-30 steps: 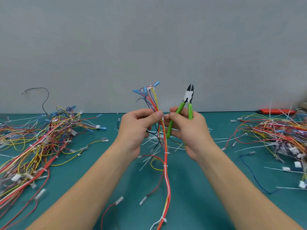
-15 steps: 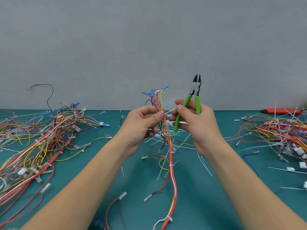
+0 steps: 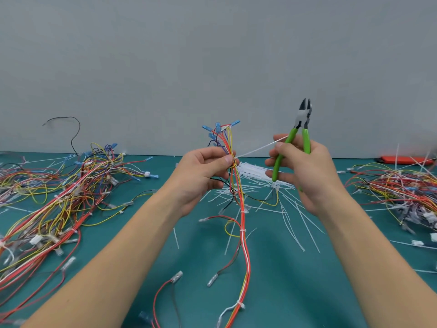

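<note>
While L hand [image 3: 203,172] pinched wire bundle [image 3: 242,216], R hand [image 3: 307,174] gripped cutters [image 3: 301,119] & tie tail [image 3: 257,149]; straight pull w/o twisting seemed best.

To your left, a tangled heap of wire harnesses [image 3: 59,197] covers the teal mat [image 3: 295,292]; a second heap [image 3: 402,185] lies to your right. Loose white cable ties [image 3: 253,170] fan out between them. A red utility knife [image 3: 402,159] rests by the grey wall [image 3: 212,55].
</note>
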A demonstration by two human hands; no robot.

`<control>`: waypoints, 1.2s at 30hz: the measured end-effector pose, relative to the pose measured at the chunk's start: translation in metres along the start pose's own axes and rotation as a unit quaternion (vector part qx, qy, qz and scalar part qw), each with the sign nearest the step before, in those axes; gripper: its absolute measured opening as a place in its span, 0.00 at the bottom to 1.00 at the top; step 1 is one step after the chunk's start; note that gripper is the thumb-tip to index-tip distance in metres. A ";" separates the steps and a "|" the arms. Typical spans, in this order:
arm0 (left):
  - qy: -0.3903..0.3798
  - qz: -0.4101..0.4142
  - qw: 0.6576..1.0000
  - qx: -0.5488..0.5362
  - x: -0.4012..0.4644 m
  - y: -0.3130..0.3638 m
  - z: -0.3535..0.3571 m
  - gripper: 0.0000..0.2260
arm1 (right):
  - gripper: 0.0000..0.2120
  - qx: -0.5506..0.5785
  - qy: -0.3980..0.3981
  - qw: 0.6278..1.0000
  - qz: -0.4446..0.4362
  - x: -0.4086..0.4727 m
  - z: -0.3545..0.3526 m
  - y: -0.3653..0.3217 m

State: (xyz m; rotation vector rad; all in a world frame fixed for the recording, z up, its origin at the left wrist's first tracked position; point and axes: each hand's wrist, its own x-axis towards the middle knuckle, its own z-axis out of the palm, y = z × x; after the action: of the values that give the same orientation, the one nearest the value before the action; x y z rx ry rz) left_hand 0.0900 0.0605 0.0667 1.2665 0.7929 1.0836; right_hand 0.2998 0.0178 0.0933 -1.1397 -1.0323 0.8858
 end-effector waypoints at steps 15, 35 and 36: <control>0.064 0.041 0.997 0.016 0.001 0.002 -0.004 0.05 | 0.09 -0.268 -0.263 0.922 0.097 -0.007 -0.018 0.013; 0.055 0.037 0.997 0.034 -0.001 -0.003 0.002 0.04 | 0.12 -0.229 -0.278 0.928 0.098 -0.011 0.001 0.023; 0.058 0.036 0.997 0.036 -0.001 -0.003 0.002 0.04 | 0.13 -0.238 -0.272 0.928 0.093 -0.011 0.002 0.024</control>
State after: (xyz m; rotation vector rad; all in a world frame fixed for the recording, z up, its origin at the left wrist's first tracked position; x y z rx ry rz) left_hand 0.0924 0.0589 0.0638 1.3090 0.8858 1.2038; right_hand 0.2939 0.0129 0.0682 -1.4501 -1.6808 1.1777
